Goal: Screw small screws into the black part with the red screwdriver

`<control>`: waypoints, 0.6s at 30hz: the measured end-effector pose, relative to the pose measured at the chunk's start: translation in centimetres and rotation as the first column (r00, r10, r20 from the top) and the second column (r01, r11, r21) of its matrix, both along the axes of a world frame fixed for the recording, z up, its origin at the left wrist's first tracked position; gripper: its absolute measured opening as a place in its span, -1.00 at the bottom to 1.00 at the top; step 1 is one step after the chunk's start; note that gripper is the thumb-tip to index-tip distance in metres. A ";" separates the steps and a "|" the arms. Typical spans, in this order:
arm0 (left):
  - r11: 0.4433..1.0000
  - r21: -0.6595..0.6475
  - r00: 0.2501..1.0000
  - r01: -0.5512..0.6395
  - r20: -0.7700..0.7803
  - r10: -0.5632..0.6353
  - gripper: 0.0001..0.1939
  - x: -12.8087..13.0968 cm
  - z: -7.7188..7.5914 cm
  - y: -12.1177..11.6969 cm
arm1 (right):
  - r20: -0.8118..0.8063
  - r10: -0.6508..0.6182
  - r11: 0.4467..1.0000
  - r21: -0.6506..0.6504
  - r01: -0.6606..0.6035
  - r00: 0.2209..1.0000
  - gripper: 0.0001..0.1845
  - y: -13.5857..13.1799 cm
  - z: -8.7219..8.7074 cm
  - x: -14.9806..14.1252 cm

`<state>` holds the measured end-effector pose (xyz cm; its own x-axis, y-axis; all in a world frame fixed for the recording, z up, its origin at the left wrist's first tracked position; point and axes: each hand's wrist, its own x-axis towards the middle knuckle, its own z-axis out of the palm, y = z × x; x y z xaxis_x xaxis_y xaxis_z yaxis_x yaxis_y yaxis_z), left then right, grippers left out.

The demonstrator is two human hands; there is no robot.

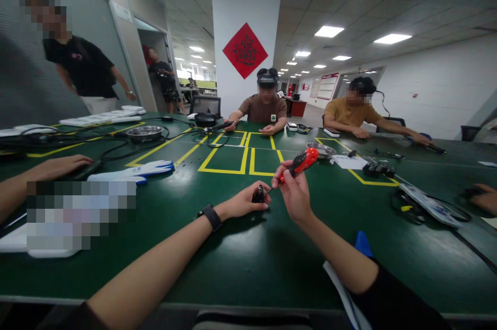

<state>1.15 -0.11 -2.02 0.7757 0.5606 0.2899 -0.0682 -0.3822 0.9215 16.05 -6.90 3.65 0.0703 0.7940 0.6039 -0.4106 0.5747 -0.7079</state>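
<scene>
Over the green table [248, 268], my right hand [297, 200] is closed round a screwdriver [305, 161] with a red and black handle. The handle tilts up to the right, and the thin shaft slants down to the left. My left hand [243, 201], with a dark watch at the wrist, grips a small black cylindrical part [258, 195] with a shiny metal top. The screwdriver's tip meets or nearly meets this part; its exact contact is hidden by the fingers.
White-and-blue gloves [135, 170] lie at the left, near another person's hand [64, 165]. Yellow tape [223, 171] marks rectangles ahead. Metal bowls [144, 133] stand farther back. At right are black parts [379, 169] and a power strip [429, 204] with cables. People sit opposite.
</scene>
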 end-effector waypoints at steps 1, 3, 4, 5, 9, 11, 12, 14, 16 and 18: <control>1.000 0.005 1.000 -0.007 -0.007 0.007 -0.57 0.1 0.0 0.0 | 0.003 0.001 1.000 0.003 -0.001 1.000 -0.85 0.0 0.0 0.0; 0.999 0.028 0.998 -0.033 -0.043 0.035 -0.65 0.2 0.1 0.0 | 0.007 -0.001 1.000 0.005 0.001 1.000 -0.84 -0.1 0.0 0.0; 0.998 0.040 0.996 -0.046 -0.068 0.049 -0.68 0.2 0.2 0.0 | 0.010 -0.007 1.000 0.005 0.007 1.000 -0.84 -0.1 0.0 0.0; 0.997 0.048 0.994 -0.057 -0.091 0.061 -0.69 0.2 0.3 0.0 | 0.017 -0.015 1.000 0.005 0.014 1.000 -0.84 -0.1 0.0 0.0; 0.997 0.048 0.989 -0.064 -0.127 0.070 -0.68 0.2 0.6 -0.1 | 0.059 -0.044 0.999 0.004 0.044 0.997 -0.85 0.0 0.0 -0.1; 0.997 0.048 0.990 -0.060 -0.125 0.066 -0.68 0.1 0.7 -0.2 | 0.049 -0.046 0.999 0.002 0.046 0.998 -0.82 0.0 0.1 -0.1; 0.997 0.047 0.990 -0.057 -0.126 0.062 -0.68 0.1 0.8 -0.3 | 0.035 -0.036 0.999 -0.002 0.036 0.999 -0.79 0.0 0.1 -0.1; 0.998 0.041 0.990 -0.055 -0.126 0.060 -0.69 0.1 1.0 -0.4 | 0.008 -0.005 1.000 -0.014 0.005 1.000 -0.73 -0.1 0.3 -0.2; 0.997 0.039 0.989 -0.060 -0.130 0.065 -0.70 0.1 1.1 -0.5 | 0.008 0.005 1.000 -0.023 -0.005 1.000 -0.69 -0.3 0.5 -0.2; 0.997 0.042 0.988 -0.069 -0.134 0.074 -0.71 0.1 1.2 -0.5 | 0.050 -0.021 1.000 -0.021 0.022 0.999 -0.68 -0.5 0.7 -0.3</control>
